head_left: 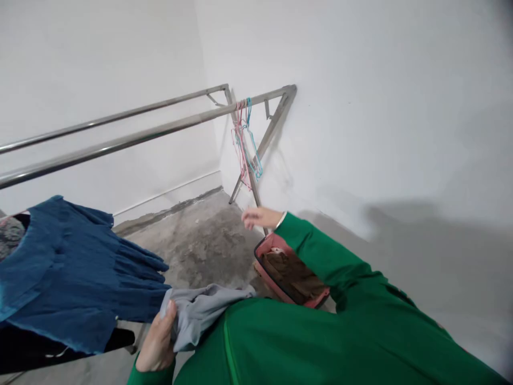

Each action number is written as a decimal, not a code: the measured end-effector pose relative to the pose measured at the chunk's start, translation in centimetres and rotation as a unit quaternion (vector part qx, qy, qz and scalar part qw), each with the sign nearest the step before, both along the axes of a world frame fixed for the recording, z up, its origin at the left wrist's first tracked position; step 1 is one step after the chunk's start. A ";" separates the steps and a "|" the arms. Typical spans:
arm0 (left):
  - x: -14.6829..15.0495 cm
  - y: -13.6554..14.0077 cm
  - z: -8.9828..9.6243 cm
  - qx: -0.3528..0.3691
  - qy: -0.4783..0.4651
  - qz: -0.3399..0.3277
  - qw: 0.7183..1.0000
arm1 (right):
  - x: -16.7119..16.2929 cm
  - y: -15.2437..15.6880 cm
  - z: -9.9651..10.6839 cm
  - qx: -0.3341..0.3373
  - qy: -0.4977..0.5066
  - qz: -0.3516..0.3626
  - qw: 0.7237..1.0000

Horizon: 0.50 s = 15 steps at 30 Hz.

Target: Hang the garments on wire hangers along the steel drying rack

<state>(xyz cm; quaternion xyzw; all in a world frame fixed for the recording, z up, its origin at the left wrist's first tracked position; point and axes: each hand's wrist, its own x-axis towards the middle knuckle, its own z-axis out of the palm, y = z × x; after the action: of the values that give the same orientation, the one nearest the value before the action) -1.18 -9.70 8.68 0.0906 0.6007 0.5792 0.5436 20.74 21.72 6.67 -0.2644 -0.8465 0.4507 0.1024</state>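
My left hand (160,334) is closed on a light grey cloth garment (202,307), low in the view against the front of my green top. Only part of the garment shows, so its exact kind is unclear. My right hand (261,218) is stretched forward in the air, slightly blurred, its fingers loosely apart with nothing seen in them. Above it, pink hangers (241,152) and blue hangers (256,155) dangle from the front rail of a metal drying rack (160,130). Below my right hand stands a pink basket (266,275) with brown cloth inside.
A blue garment (80,267) hangs at the left, with dark cloth (24,345) beneath it. The rack's crossed legs (276,125) stand by the corner of the white walls (360,96). The concrete floor (208,240) is rough and stained.
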 end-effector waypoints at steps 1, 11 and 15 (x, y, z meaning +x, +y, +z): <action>0.3 0.3 0.1 0.008 0.001 -0.013 1.000 | 0.0 1.0 2.9 0.057 0.048 -0.061 0.995; 2.0 0.1 0.8 0.032 0.006 -0.043 0.999 | -6.6 8.4 15.4 0.384 -0.225 -0.325 0.835; 1.7 -1.3 0.4 0.029 0.002 -0.016 0.999 | -6.3 10.5 14.9 0.366 -0.238 -0.309 0.845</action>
<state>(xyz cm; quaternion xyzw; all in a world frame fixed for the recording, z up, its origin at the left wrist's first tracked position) 0.54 -11.04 9.05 0.1173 0.5830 0.5873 0.5489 14.44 32.25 21.60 -0.5545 -0.8230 -0.0238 0.1215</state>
